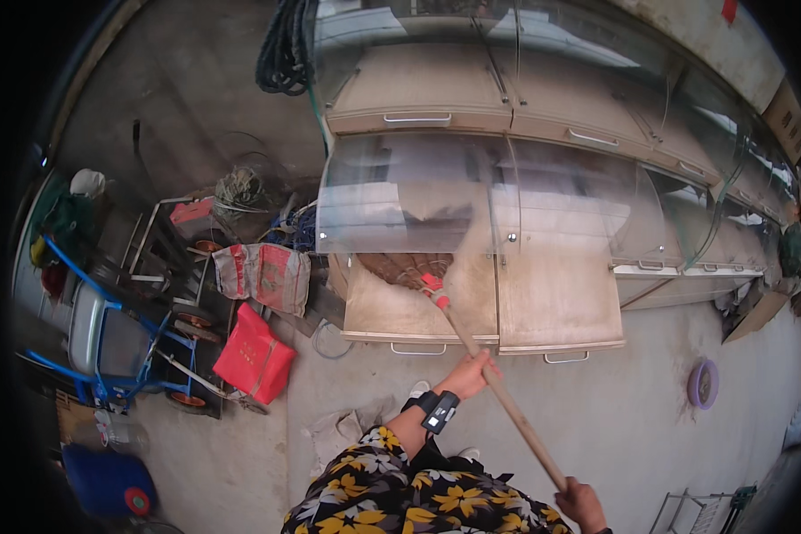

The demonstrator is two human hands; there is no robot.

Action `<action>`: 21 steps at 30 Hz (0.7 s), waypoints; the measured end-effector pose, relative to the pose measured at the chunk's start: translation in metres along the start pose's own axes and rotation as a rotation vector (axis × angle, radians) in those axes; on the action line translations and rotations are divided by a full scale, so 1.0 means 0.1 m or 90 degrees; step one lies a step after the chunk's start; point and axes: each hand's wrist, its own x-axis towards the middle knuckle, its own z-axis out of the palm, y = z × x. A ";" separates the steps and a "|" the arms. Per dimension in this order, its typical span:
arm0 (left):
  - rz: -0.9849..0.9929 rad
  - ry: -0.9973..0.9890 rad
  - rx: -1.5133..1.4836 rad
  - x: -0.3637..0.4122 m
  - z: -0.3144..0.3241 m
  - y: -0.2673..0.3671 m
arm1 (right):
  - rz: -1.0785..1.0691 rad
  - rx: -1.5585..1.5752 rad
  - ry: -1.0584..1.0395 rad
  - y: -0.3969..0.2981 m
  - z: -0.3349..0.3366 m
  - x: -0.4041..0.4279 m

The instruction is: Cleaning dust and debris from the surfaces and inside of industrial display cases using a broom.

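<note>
A long-handled broom slants across the middle of the view. My left hand [468,377] grips its wooden handle [517,420] about midway, below the red binding. Near the handle's lower end, at bottom right, my right hand [582,502] is closed around it. The brown broom head [400,267] lies at the lower edge of a raised glass door [400,200], over the pale wooden surface of a display cabinet [420,314]; whether it touches the glass I cannot tell.
A red bag [255,354], a printed woven sack [263,274] and a blue-framed wheelbarrow [117,340] crowd the left side. A blue plastic drum [107,479] is at lower left. On the floor at right sits a purple basin [703,384]. Coiled rope [284,53] hangs beside the cabinets.
</note>
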 end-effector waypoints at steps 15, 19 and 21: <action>0.216 0.082 -0.232 0.63 0.43 1.00 | -0.207 0.040 0.596 -0.27 -1.25 -1.44; 0.181 0.046 -0.266 0.45 0.53 0.96 | -0.474 0.489 0.777 -0.35 -1.08 -1.05; 0.179 -0.018 -0.257 0.37 0.53 1.04 | -0.564 0.686 0.850 -0.72 -1.27 -0.86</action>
